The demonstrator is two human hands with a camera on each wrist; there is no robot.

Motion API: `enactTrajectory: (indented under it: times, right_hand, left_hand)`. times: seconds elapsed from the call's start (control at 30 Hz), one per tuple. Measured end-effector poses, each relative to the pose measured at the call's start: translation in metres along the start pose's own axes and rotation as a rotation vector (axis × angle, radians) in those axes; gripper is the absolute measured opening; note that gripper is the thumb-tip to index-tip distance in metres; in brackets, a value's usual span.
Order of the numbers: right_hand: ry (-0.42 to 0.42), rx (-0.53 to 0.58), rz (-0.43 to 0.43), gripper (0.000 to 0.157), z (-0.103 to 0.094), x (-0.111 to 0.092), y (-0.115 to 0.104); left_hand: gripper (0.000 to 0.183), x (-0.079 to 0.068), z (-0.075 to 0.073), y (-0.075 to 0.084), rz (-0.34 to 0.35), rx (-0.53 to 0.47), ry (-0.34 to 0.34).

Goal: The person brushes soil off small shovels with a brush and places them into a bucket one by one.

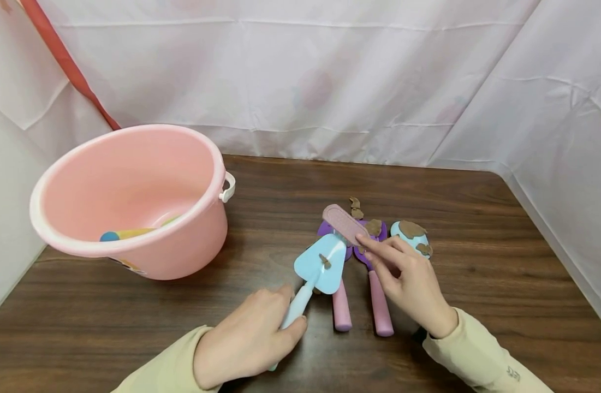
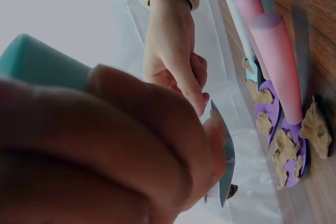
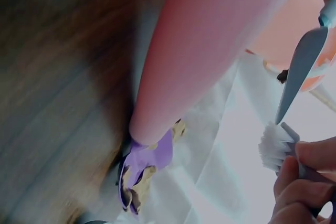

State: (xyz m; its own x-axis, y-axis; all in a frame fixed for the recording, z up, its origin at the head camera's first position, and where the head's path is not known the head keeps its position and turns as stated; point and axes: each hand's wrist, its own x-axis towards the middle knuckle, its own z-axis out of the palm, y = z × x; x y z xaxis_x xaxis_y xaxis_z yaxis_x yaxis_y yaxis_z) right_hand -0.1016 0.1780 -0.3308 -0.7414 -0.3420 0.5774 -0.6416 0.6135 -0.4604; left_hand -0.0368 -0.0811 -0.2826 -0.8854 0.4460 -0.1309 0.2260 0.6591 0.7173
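Observation:
My left hand (image 1: pixel 251 333) grips the pale handle of a light blue toy trowel (image 1: pixel 307 263), its blade raised over the table with a brown clay-like clump on it. The right hand (image 1: pixel 415 284) pinches a pink brush (image 1: pixel 344 222) by one end. In the right wrist view, the white bristles (image 3: pixel 273 146) face the trowel, close to the tip of its blade. Beneath both lie two purple-headed toy tools with pink handles (image 1: pixel 380 305), their heads (image 2: pixel 294 174) smeared with brown clumps. Just beyond my right hand is a light blue tool head (image 1: pixel 400 233) with similar clumps.
A large pink bucket (image 1: pixel 202 240) stands at the left with a white handle joint (image 1: pixel 227 188); a blue and yellow item (image 1: pixel 128 234) lies inside. Loose brown pieces (image 1: pixel 356 208) are on the dark wooden table (image 1: pixel 280 202). White curtains (image 1: pixel 280 82) hang behind and beside it.

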Motion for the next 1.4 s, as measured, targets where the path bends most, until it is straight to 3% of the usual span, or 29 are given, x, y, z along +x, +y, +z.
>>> enactTrajectory:
  times: [0.2,0.43,0.57,0.83,0.9,1.03,1.2,1.3,1.4]
  right_hand:
    - [0.020,0.012,-0.002,0.041,-0.001,0.000,0.000]
    - [-0.025,0.164,-0.197,0.028,0.003,-0.008,-0.018]
    - [-0.078,0.204,-0.236,0.028,0.006,-0.014,-0.026]
    - [-0.104,0.075,-0.146,0.029,0.003,-0.019,-0.019]
    - [-0.096,0.044,-0.123,0.026,0.001,-0.019,-0.015]
    - [-0.075,-0.002,-0.072,0.038,-0.002,-0.016,-0.006]
    - [-0.027,-0.035,-0.027,0.040,-0.004,-0.012,0.001]
    - [0.007,-0.035,-0.023,0.040,-0.005,-0.010,0.000]
    - [0.025,0.011,-0.077,0.036,-0.006,-0.009,-0.002]
  left_hand:
    - [0.016,0.002,-0.002,-0.003,0.001,0.016,-0.017]
    - [0.014,0.004,-0.004,-0.003,-0.031,-0.025,-0.030]
    - [0.013,0.004,-0.004,-0.001,-0.034,0.000,-0.011]
    - [0.012,0.002,-0.003,-0.001,-0.021,0.011,0.008]
    - [0.012,0.001,-0.003,-0.002,-0.016,0.017,0.016]
    - [0.015,0.000,-0.003,-0.004,-0.014,0.024,0.021]
    - [0.017,0.000,-0.002,-0.005,-0.023,0.010,0.007]
    - [0.017,0.000,-0.002,-0.005,-0.023,0.010,0.006]
    - [0.017,0.000,-0.003,-0.005,-0.015,0.018,0.012]
